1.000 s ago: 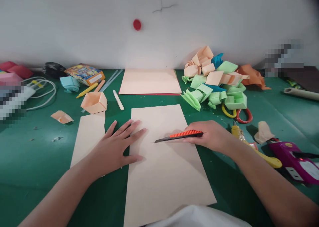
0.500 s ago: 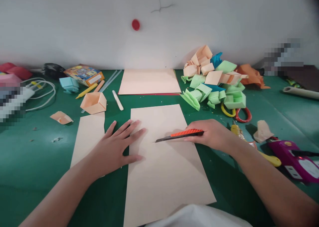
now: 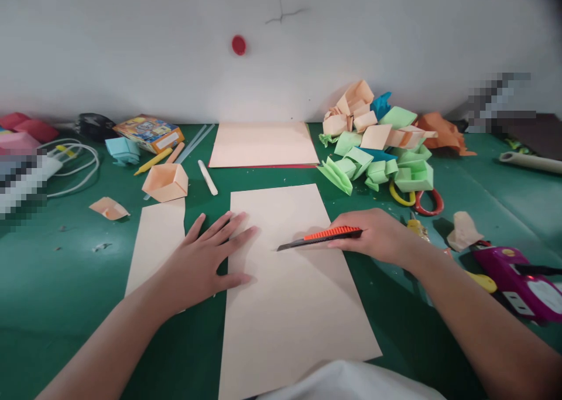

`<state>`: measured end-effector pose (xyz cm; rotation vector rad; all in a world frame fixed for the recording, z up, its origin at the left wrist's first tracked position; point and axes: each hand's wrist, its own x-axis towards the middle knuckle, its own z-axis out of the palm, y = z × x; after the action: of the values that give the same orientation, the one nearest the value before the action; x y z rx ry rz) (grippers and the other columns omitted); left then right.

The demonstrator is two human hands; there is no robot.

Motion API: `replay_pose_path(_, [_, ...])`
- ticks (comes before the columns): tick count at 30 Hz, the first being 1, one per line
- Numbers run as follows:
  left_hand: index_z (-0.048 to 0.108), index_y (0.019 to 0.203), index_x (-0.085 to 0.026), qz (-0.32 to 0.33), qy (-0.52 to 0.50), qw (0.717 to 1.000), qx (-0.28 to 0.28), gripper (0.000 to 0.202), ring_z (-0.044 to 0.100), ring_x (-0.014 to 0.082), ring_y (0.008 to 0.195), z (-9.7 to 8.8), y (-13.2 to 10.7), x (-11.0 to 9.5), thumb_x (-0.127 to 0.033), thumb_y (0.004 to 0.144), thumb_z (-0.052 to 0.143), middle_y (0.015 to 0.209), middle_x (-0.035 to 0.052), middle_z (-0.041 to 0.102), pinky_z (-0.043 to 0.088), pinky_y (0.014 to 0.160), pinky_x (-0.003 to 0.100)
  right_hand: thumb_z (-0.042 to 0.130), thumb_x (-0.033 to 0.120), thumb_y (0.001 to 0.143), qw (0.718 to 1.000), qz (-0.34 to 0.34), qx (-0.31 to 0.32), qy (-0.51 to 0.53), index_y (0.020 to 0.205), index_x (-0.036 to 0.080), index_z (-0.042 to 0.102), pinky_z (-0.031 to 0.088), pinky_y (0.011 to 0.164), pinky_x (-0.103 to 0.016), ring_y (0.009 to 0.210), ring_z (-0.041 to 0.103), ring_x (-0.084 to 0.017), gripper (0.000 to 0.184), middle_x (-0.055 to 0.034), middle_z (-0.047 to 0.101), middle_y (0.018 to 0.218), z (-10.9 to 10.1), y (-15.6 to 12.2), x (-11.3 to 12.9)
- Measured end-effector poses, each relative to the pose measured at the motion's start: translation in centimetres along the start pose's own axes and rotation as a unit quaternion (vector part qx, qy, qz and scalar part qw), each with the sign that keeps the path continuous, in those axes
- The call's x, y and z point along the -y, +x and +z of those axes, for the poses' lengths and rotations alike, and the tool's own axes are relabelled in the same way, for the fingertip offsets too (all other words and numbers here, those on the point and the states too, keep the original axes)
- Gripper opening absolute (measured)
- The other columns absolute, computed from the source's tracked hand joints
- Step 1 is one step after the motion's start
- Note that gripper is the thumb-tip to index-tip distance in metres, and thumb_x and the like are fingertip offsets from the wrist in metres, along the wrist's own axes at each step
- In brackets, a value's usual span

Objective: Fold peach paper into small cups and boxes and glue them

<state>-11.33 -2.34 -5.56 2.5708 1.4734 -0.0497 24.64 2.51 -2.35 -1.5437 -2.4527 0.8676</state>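
A large pale peach sheet of paper (image 3: 290, 318) lies flat in front of me on the green table. My left hand (image 3: 208, 256) rests with fingers spread, the fingertips on the sheet's left edge. In my right hand (image 3: 373, 236) is a utility knife (image 3: 329, 235) with an orange and black body, its blade pointing left and low over the middle of the sheet. Whether the tip touches the paper I cannot tell. A narrower strip of the same paper (image 3: 156, 236) lies partly under my left wrist and forearm.
Several folded green and peach paper pieces (image 3: 373, 136) heap at the back right, by scissors (image 3: 429, 202) and a purple power strip (image 3: 518, 277). Behind the sheet lies a paper stack (image 3: 263, 145). A folded paper box (image 3: 165, 182) and white stick (image 3: 208, 177) sit left.
My right hand has shifted the knife very slightly to the right and up, away from the earlier blade spot. The left hand and sheet stay in place.
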Motion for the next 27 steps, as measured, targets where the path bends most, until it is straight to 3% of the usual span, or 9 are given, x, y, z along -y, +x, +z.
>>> replay_pose_path(27, [0.013, 0.16, -0.045, 0.003, 0.016, 1.0, 0.017, 0.08, 0.019, 0.0333, 0.156, -0.2, 0.1, 0.1, -0.075, 0.092, 0.044, 0.171, -0.0051, 0.011, 0.008, 0.125, 0.061, 0.06, 0.067, 0.089, 1.0, -0.015, 0.011, -0.003, 0.09, 0.028, 0.074, 0.041, 0.061, -0.029, 0.077, 0.066, -0.022, 0.042, -0.0004, 0.075, 0.086, -0.6, -0.1, -1.2])
